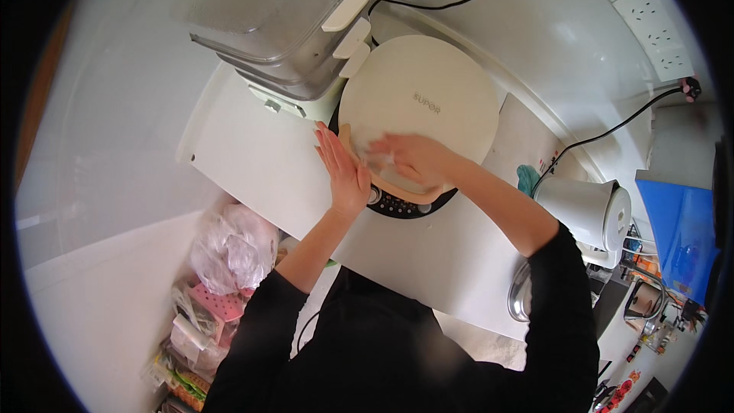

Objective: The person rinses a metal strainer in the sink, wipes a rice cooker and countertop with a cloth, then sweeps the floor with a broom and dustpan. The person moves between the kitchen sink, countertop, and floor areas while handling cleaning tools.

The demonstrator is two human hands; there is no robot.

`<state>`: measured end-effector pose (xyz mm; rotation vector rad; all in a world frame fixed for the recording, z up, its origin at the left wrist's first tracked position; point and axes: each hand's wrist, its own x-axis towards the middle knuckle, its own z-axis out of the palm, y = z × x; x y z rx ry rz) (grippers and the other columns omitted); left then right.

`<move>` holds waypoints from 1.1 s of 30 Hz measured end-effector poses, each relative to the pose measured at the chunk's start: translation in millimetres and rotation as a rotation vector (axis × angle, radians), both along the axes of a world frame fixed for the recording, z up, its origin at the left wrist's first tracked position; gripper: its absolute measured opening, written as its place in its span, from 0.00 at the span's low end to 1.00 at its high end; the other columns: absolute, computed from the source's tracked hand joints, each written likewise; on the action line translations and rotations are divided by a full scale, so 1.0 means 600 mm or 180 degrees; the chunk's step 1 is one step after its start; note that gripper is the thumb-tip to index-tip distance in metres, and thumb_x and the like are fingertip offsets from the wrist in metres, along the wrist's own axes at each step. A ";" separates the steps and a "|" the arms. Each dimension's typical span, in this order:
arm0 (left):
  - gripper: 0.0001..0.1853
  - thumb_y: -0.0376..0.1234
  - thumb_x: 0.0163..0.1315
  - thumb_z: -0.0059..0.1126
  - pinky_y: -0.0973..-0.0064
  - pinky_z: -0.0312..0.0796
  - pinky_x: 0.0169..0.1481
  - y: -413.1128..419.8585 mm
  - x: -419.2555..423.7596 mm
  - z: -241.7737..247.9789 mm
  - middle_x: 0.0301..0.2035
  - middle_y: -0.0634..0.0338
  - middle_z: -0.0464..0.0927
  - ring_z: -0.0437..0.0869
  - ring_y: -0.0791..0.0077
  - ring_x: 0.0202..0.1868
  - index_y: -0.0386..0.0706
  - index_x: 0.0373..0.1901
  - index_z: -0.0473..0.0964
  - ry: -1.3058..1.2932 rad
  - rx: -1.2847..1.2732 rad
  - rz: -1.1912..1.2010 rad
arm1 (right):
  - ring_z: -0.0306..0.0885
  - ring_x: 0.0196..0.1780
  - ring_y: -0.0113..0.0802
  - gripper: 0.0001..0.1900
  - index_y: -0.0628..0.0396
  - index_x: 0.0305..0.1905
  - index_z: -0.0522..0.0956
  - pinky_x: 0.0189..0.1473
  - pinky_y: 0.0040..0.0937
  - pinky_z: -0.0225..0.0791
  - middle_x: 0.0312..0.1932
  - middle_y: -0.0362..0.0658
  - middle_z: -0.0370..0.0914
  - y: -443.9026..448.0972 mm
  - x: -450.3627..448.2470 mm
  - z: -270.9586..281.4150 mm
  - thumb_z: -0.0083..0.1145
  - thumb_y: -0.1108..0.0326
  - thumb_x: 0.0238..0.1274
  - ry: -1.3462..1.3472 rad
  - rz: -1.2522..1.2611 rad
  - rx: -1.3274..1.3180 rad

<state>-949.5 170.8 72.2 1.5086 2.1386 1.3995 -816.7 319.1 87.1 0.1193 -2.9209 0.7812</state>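
A round cream Supor electric baking pan stands on the white counter, its lid down. A peach-coloured handle curves along its near edge, above a black control panel with knobs. My left hand is held flat and edge-on at the pan's left front rim, with straight fingers and nothing in its grasp. Over the front of the lid, my right hand is blurred by motion, fingers pointing left. A pale blur lies around its fingertips; whether it holds something there I cannot tell.
A tiered food steamer with a clear body stands close behind on the left. To the right are a white electric kettle, a steel bowl and a blue container. Plastic bags sit below the counter at left.
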 end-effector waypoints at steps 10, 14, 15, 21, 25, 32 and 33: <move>0.36 0.33 0.59 0.35 0.50 0.31 0.66 0.007 0.009 -0.001 0.64 0.41 0.36 0.36 0.42 0.66 0.31 0.63 0.32 -0.0426 -0.0083 -0.0023 | 0.63 0.59 0.43 0.14 0.61 0.40 0.75 0.62 0.38 0.54 0.58 0.50 0.63 0.168 -0.110 -0.013 0.40 0.67 0.56 -0.0080 -0.2293 0.1241; 0.35 0.32 0.57 0.34 0.51 0.32 0.66 0.000 0.003 -0.012 0.64 0.42 0.38 0.38 0.42 0.65 0.31 0.63 0.33 -0.0398 0.0148 0.0062 | 0.60 0.61 0.36 0.15 0.61 0.37 0.77 0.65 0.36 0.49 0.57 0.44 0.66 0.053 -0.117 -0.024 0.39 0.65 0.58 0.0744 -0.1303 0.1059; 0.35 0.32 0.56 0.34 0.52 0.32 0.66 -0.003 0.006 -0.012 0.64 0.42 0.39 0.39 0.42 0.65 0.31 0.63 0.34 -0.0402 0.0212 0.0073 | 0.60 0.62 0.36 0.15 0.61 0.37 0.77 0.65 0.36 0.48 0.57 0.44 0.66 0.058 -0.120 -0.020 0.39 0.65 0.58 0.0664 -0.1325 0.1040; 0.31 0.30 0.56 0.33 0.55 0.40 0.66 0.012 0.026 0.001 0.62 0.43 0.48 0.45 0.42 0.64 0.32 0.63 0.43 -0.0146 0.0065 0.0295 | 0.58 0.63 0.35 0.15 0.58 0.40 0.77 0.66 0.35 0.43 0.57 0.45 0.65 0.161 -0.129 -0.029 0.39 0.64 0.57 0.0368 -0.2561 0.1352; 0.26 0.30 0.55 0.33 0.56 0.43 0.66 0.030 0.035 0.007 0.58 0.47 0.58 0.55 0.48 0.61 0.34 0.58 0.53 -0.0305 0.0104 0.0459 | 0.57 0.64 0.36 0.16 0.59 0.43 0.76 0.67 0.36 0.42 0.59 0.48 0.63 0.179 -0.069 -0.044 0.38 0.66 0.56 0.0298 -0.4062 0.1306; 0.24 0.29 0.55 0.33 0.60 0.49 0.64 0.025 0.035 0.003 0.56 0.48 0.60 0.59 0.52 0.59 0.35 0.56 0.57 -0.0146 0.0036 0.0672 | 0.54 0.65 0.42 0.18 0.64 0.45 0.74 0.66 0.39 0.41 0.61 0.54 0.59 0.065 0.084 -0.037 0.38 0.63 0.59 -0.0505 -0.4948 0.1334; 0.24 0.29 0.55 0.33 0.60 0.50 0.64 0.024 0.031 0.004 0.56 0.48 0.60 0.59 0.52 0.59 0.36 0.56 0.57 -0.0133 0.0077 0.0608 | 0.53 0.66 0.42 0.19 0.65 0.44 0.74 0.66 0.39 0.42 0.61 0.55 0.59 0.038 0.095 -0.039 0.38 0.61 0.60 -0.0447 -0.4988 0.1313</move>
